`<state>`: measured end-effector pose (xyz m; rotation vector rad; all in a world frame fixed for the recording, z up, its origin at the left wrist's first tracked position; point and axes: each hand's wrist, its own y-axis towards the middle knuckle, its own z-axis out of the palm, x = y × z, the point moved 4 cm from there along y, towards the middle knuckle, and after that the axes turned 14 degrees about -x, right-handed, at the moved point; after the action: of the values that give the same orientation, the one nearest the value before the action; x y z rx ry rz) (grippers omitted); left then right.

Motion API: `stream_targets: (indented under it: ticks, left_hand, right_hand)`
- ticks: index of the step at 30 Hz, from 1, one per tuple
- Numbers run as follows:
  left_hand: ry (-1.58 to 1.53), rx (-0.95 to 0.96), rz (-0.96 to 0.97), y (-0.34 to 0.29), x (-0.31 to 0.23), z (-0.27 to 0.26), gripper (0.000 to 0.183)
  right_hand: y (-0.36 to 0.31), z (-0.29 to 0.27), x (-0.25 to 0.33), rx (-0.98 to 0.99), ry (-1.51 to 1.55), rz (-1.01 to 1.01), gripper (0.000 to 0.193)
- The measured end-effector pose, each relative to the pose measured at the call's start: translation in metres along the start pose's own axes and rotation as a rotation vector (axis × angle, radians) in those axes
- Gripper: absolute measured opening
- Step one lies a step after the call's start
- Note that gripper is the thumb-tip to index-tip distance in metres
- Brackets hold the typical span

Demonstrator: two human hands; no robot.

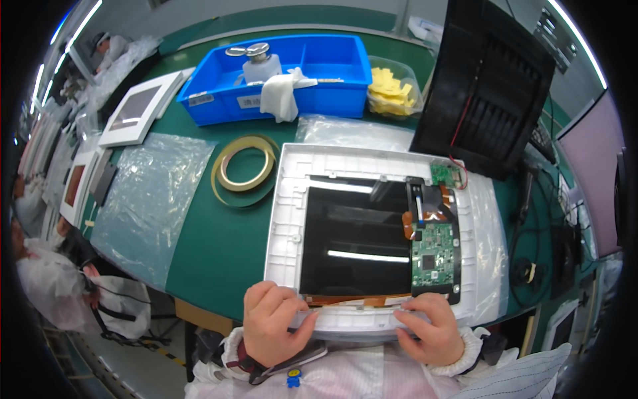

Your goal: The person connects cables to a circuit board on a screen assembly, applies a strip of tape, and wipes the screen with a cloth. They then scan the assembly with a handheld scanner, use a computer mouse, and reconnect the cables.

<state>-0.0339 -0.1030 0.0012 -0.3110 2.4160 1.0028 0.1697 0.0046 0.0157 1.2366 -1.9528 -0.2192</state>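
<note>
A white plastic housing (286,206) lies open before me, with a black display panel (355,229) and a green circuit board (435,253) in it. Along the panel's near edge runs an orange-brown flex strip (332,298), and a thin pale strip (362,304) stretches beside it. My left hand (274,324) is at the housing's near left edge, fingers curled, fingertips at the pale strip's left end. At its right end, my right hand (433,329) has thumb and forefinger bent close together. How firmly either hand grips the strip is hard to make out.
A tape roll (246,166) lies left of the housing, near clear plastic film (149,199). Behind are a blue bin (332,60) with a pump bottle (260,65), and a tub of yellow pieces (392,90). A black panel (488,86), wired to the housing, stands right.
</note>
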Motion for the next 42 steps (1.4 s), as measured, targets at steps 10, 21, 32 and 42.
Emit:
stream_targets:
  ticks: [10, 21, 32, 42]
  left_hand:
    - [-0.079, 0.067, 0.05, 0.0, 0.003, 0.0, 0.018]
    - [-0.072, 0.025, 0.095, 0.002, 0.003, -0.002, 0.021]
    - [0.073, 0.313, 0.435, -0.005, -0.024, 0.016, 0.051]
    - [0.095, 0.336, 0.448, -0.008, -0.048, 0.023, 0.046]
  right_hand:
    - [0.015, 0.018, 0.012, 0.073, 0.029, -0.085, 0.027]
    - [0.023, 0.026, 0.016, 0.154, 0.02, -0.172, 0.023]
    - [0.008, 0.019, 0.014, 0.201, -0.093, -0.172, 0.031]
    - [-0.024, -0.057, -0.011, 0.072, -0.173, -0.071, 0.031]
